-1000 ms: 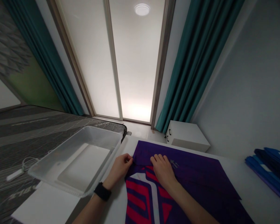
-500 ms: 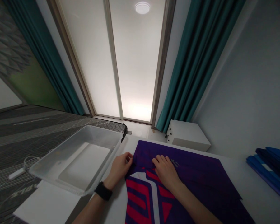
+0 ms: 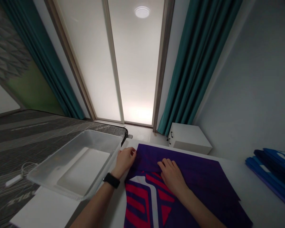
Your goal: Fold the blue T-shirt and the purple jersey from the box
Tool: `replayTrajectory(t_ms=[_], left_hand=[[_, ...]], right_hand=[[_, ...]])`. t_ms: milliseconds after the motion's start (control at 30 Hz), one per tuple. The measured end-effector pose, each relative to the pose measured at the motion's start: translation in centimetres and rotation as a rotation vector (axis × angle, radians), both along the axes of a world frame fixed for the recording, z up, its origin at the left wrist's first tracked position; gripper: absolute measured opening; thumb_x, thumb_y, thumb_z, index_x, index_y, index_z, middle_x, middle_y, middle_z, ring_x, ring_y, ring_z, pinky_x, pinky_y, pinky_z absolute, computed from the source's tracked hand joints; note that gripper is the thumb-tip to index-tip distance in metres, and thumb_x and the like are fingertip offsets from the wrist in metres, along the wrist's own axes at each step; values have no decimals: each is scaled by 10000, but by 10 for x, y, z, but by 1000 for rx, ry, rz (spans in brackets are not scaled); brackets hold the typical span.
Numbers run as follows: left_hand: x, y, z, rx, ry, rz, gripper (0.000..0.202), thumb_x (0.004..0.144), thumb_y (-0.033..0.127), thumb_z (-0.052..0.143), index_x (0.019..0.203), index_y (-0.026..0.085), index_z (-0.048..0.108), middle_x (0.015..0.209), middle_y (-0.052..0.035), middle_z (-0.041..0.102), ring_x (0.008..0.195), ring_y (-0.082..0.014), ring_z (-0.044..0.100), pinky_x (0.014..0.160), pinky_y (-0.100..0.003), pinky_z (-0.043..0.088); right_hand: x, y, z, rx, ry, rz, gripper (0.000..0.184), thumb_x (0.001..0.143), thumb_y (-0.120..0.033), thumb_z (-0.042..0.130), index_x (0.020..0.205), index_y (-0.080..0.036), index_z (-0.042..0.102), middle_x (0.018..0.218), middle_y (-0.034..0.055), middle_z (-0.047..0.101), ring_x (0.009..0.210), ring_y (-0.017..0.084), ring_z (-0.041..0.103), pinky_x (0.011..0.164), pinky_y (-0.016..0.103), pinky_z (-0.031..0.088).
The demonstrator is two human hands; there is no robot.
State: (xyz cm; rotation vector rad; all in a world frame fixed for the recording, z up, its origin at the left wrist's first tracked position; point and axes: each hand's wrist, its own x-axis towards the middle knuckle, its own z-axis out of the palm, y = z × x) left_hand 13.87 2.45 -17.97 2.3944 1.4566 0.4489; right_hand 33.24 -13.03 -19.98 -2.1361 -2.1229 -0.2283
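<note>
A purple jersey (image 3: 192, 177) lies spread on the white table (image 3: 237, 177), its lower part printed with red and white stripes. My left hand (image 3: 124, 161), a black watch on its wrist, is closed on the jersey's upper left edge, right beside a see-through plastic bin (image 3: 102, 134). My right hand (image 3: 171, 175) rests flat on the purple fabric, fingers slightly spread near a fold. The jersey's lower end runs out of the picture.
A stack of folded blue garments (image 3: 269, 172) lies at the table's right. Left of the table is a dark grey mattress (image 3: 30, 133) with a white cable (image 3: 14, 180). A white drawer unit (image 3: 187, 137) stands beyond the table, below teal curtains (image 3: 201, 63).
My left hand has moved forward along the jersey's edge, and my right hand has slid slightly right. The view has shifted a little.
</note>
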Motion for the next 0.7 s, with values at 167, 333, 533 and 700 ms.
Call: replayTrajectory(t_ms=[167,333,533,700], left_hand=[[27,39,-2,-32,49,84,276,897,320,475,885,185,715,983,-119,726,1021,-289,628,914,-407,356],[37,61,-14,-126,54,97,360,903,400,447,834,182,724,986,-124,739,1020,-319,635,925,-456,358],[45,67,-22,-163,21,82,382,896,473,461,815,197,712,959,-88,749,994,-287,644,959,-445,346],[52,68,-25,-164,11,110,295,889,414,499,801,210,693,959,-60,749,1000,-272,645,976,-452,333]], right_hand=[[3,-3,-1,28,-14,-17,448,802,-52,548,1219,-214,578,1132,89,611,1001,253,523,853,359,361],[8,-5,-1,2,0,-37,294,814,-50,540,1050,-203,629,1066,77,627,983,245,534,857,364,367],[13,-5,-6,-14,-16,12,253,849,-47,535,990,-226,643,1032,57,633,973,236,548,838,356,369],[19,-8,-15,18,-26,42,352,860,-21,515,1090,-260,636,1053,39,638,994,226,554,879,353,355]])
